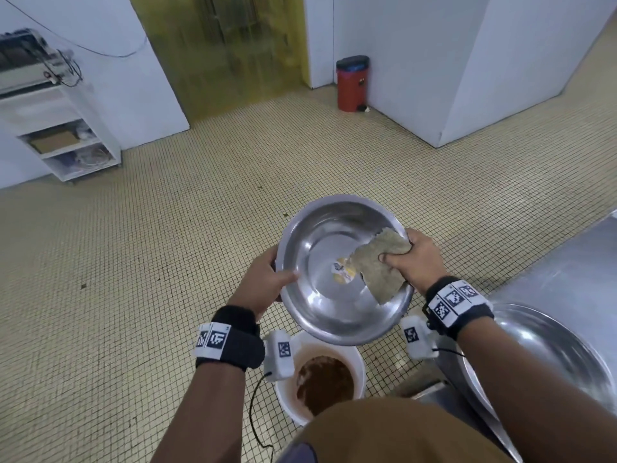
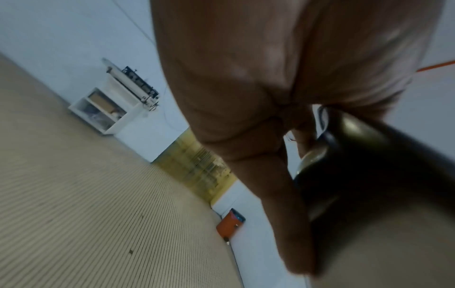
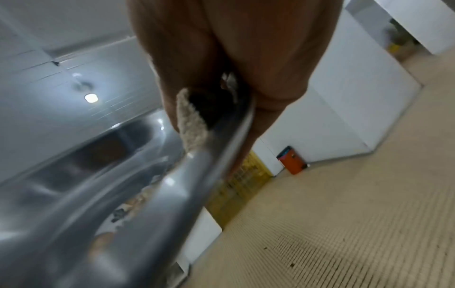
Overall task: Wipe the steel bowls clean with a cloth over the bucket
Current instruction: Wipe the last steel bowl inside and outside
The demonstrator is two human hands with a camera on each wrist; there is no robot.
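My left hand grips rim of round shiny steel bowl, tilted above white plastic bucket. My right hand pinches beige cloth against opposite rim. Risk: hard wipe twists slick bowl loose; yellow residue smears.

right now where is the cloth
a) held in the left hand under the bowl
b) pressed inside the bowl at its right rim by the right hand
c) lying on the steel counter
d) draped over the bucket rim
b: the head view shows the right hand pinching the cloth against the inner right side of the steel bowl, while the left hand grips the bowl's left rim.
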